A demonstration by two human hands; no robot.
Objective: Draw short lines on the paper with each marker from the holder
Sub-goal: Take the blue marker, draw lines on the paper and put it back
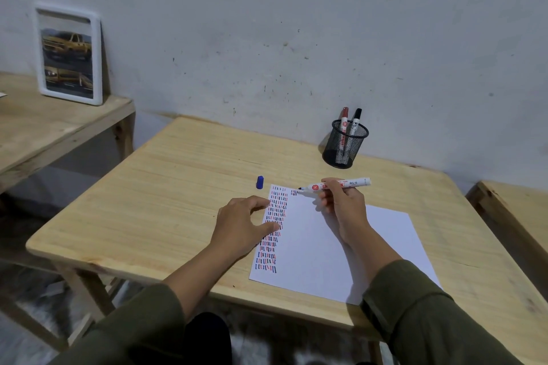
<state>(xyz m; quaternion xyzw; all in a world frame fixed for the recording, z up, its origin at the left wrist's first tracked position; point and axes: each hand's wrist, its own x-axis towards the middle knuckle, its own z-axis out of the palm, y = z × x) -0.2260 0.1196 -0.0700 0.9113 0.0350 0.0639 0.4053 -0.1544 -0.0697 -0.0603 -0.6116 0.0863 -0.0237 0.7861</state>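
Observation:
A white sheet of paper (341, 249) lies on the wooden table (166, 187). Its left edge carries a column of short blue, red and black lines, and a small cluster sits near the top. My right hand (344, 201) holds an uncapped white marker (355, 182), its dark tip touching the paper by that cluster. My left hand (240, 225) rests flat on the paper's left edge with its fingers spread. A blue cap (259, 182) lies on the table just above the paper. A black mesh holder (345, 144) at the back holds a red-capped marker (344, 118) and a black-capped marker (356, 118).
A second wooden table (44, 133) stands to the left with a white picture frame (69, 53) leaning on the grey wall. Another wooden surface (519, 216) sits at the right. The floor shows below the table's front edge.

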